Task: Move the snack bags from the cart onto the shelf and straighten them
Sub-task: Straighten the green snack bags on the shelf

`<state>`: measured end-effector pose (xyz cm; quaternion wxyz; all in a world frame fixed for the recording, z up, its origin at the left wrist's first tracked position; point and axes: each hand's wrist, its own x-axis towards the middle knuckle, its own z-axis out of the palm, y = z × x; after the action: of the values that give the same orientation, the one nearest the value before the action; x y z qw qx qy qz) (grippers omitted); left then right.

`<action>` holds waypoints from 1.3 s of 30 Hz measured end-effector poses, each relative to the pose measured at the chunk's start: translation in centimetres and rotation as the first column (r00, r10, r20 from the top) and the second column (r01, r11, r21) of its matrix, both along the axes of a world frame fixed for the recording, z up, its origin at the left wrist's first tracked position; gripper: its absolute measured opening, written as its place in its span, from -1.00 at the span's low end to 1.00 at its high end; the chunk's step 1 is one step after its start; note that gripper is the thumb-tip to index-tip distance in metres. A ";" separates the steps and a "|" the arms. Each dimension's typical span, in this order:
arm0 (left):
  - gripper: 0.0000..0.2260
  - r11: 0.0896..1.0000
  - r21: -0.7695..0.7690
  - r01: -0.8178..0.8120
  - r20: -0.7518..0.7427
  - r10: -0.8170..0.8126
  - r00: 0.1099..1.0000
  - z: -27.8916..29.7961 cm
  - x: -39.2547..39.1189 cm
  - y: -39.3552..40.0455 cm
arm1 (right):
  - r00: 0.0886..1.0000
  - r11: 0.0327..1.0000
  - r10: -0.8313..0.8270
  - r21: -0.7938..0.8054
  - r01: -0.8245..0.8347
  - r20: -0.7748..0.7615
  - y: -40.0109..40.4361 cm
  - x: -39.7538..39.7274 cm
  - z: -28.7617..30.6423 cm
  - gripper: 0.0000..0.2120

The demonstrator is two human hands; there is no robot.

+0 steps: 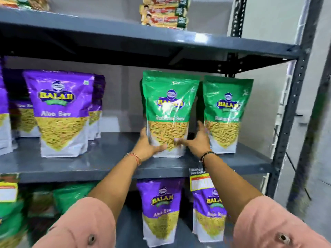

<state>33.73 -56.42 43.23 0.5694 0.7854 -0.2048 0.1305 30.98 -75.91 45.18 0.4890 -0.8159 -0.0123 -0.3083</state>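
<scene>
Both hands (172, 144) clasping upright green bag (168, 113), grey shelf (100, 158)

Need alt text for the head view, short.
Both hands, left and right, grip a green snack bag standing upright on the grey middle shelf, beside another green bag; purple bags stand further left.

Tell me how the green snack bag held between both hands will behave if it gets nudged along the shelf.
The green snack bag stands tall on a narrow base, so a high push would probably tip it. Its film looks glossy and creased, likely slippery and floppy up top. The left hand and right hand press low on its sides, where the filling seems to give firmness; it should slide on the smooth shelf.
</scene>
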 end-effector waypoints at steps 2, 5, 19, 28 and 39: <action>-0.21 0.999 0.032 -0.032 0.026 0.031 0.999 -0.8 0.5 -0.4 | 0.983 0.986 0.131 -0.088 -0.143 -0.128 -1.0 0.6 -1.2 0.01; -0.27 0.997 0.053 -0.058 0.036 0.057 0.998 -1.4 1.6 -0.3 | 0.970 0.974 0.179 -0.111 -0.198 -0.164 -0.8 1.6 -2.2 -0.20; -0.25 0.999 -0.038 -0.032 -0.020 0.031 0.999 -1.9 3.6 0.4 | 0.828 0.918 -0.364 0.015 0.396 0.426 -4.2 -0.3 0.8 0.02; -0.26 0.998 -0.026 -0.054 0.021 0.055 0.998 -1.9 3.6 -0.1 | 0.921 0.917 -0.372 0.110 0.384 -0.116 -11.0 0.7 -1.4 0.41; -0.30 0.992 0.048 -0.120 0.064 0.117 0.991 -1.8 2.9 0.0 | 0.914 0.917 -0.392 0.030 0.397 -0.103 -11.1 -0.5 -1.7 0.21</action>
<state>36.63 -56.47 41.43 0.5335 0.8063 -0.1784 0.1825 30.51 -86.98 43.50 0.4373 -0.8027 0.1835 -0.3616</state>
